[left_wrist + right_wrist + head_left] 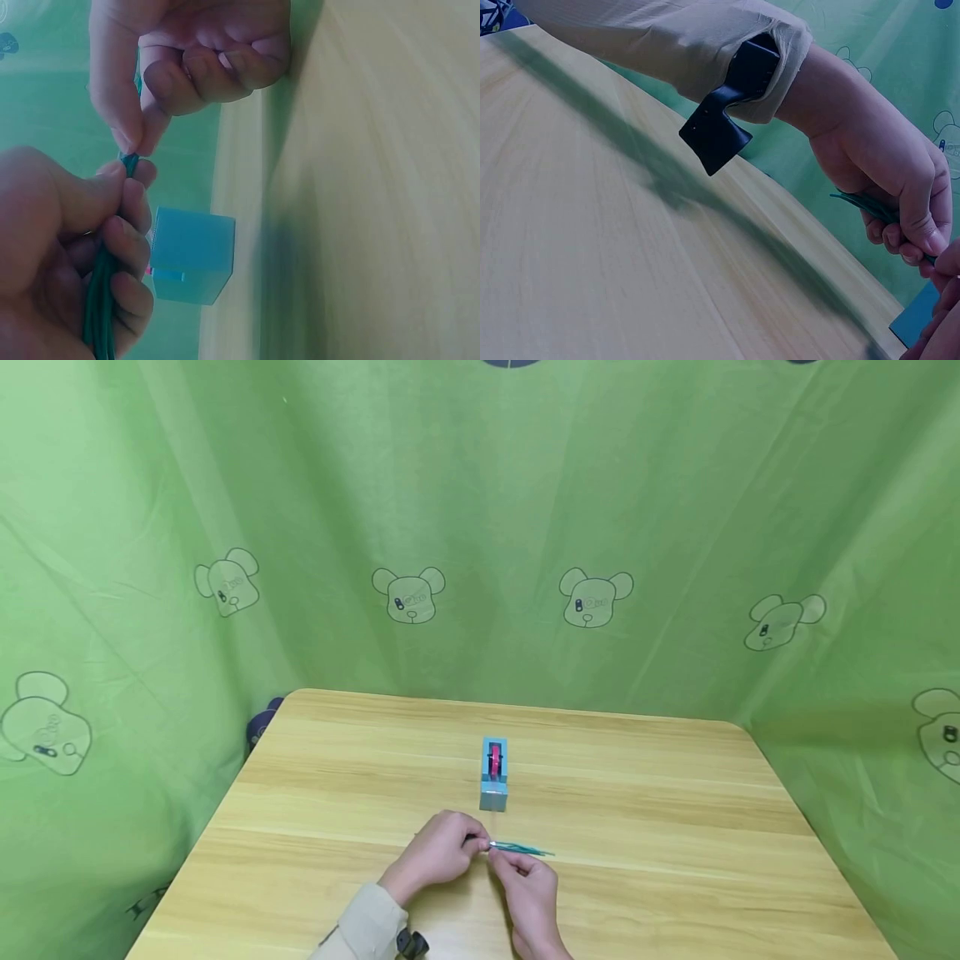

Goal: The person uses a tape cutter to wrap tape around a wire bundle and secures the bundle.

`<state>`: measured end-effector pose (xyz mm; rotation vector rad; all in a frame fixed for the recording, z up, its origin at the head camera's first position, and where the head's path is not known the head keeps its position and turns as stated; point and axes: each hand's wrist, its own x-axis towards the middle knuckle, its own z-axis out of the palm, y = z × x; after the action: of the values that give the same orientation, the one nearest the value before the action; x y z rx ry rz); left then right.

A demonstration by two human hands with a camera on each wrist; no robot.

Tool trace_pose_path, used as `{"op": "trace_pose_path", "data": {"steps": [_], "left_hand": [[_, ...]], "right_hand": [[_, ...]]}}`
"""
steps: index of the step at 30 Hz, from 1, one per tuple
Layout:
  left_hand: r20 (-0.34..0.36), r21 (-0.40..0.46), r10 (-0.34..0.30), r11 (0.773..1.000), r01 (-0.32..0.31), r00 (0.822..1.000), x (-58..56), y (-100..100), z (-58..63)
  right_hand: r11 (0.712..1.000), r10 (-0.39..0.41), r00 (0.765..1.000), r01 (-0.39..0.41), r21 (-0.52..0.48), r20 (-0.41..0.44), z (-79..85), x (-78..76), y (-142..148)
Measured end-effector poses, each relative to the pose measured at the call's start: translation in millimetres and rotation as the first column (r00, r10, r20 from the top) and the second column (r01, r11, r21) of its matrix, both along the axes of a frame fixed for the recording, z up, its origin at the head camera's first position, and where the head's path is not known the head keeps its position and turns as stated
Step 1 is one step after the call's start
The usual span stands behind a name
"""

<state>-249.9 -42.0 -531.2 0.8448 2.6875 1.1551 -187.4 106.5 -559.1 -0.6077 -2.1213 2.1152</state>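
A bundle of thin green strands [521, 848] is held between the two hands above the table. My left hand [441, 850] grips one length of it, with the fingers curled round the strands in the left wrist view. Thumb and finger of my right hand [529, 893] pinch the bundle close beside the left fingertips. A loose end fans out to the right in the head view. Just beyond the hands stands a blue tape dispenser [493, 797] with a pink core [495, 760]. A faint clear strip of tape [493, 820] runs from it towards the fingertips; its end is hidden.
The wooden table [660, 827] extends around the hands, its far edge meeting a green curtain [495, 510] printed with bear heads. The left wrist carries a black mount [720, 131] at the beige sleeve [667, 45].
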Motion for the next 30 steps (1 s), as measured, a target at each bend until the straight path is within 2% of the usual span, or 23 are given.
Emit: {"op": "trace_pose_path", "data": {"steps": [9, 19, 30], "left_hand": [[-0.070, -0.062, 0.026, 0.998, -0.030, 0.997, 1.4, 2.0, -0.3], [-0.029, -0.019, 0.030, 0.999, -0.031, 0.999, 0.9, 1.9, -2.3], [-0.063, -0.026, -0.011, 1.000, 0.010, 0.998, -1.2, 0.1, -0.6]], "right_hand": [[0.999, -0.047, 0.999, 0.046, -0.014, -0.021, -0.8, -0.2, -2.9], [0.999, -0.051, 0.999, 0.051, -0.019, 0.004, -2.0, -3.2, -2.5], [0.999, -0.039, 0.999, 0.038, -0.032, -0.019, -0.4, -4.9, -1.1]]}}
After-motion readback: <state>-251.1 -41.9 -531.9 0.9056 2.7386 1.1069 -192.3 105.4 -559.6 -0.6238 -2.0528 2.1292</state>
